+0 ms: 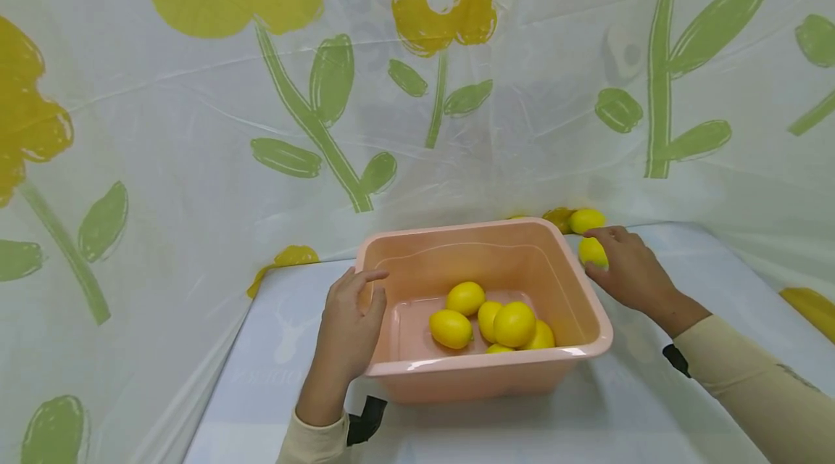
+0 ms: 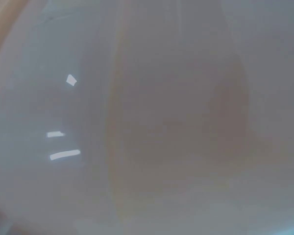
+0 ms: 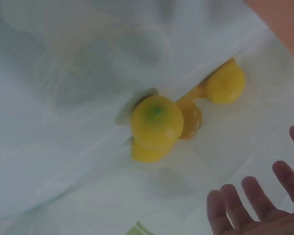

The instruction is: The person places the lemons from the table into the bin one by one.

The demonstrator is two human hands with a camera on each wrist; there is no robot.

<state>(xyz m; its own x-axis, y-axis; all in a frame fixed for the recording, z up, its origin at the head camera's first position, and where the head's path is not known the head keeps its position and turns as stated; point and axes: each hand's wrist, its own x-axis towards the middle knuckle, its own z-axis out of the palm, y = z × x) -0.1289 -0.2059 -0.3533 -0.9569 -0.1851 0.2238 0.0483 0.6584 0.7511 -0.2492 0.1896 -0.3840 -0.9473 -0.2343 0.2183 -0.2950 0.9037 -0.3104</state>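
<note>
A pink plastic basin point(image 1: 483, 377) stands on the table with several yellow lemons point(image 1: 451, 328) inside. My left hand point(image 1: 349, 322) is at its left rim, thumb and index finger spread apart over the edge. Blurred pale surface fills the left wrist view. Beyond the basin's right side, my right hand point(image 1: 629, 268) reaches toward a lemon point(image 1: 592, 252), fingertips overlapping it in the head view. In the right wrist view, the fingers point(image 3: 250, 193) are spread and apart from that lemon point(image 3: 157, 120). Another lemon point(image 1: 587, 221) lies just behind it.
One more lemon point(image 3: 226, 84) lies near the basin's far side, mostly hidden by the rim in the head view. A white flower-print cloth point(image 1: 522, 123) hangs behind the table point(image 1: 274, 348) and meets its back edge.
</note>
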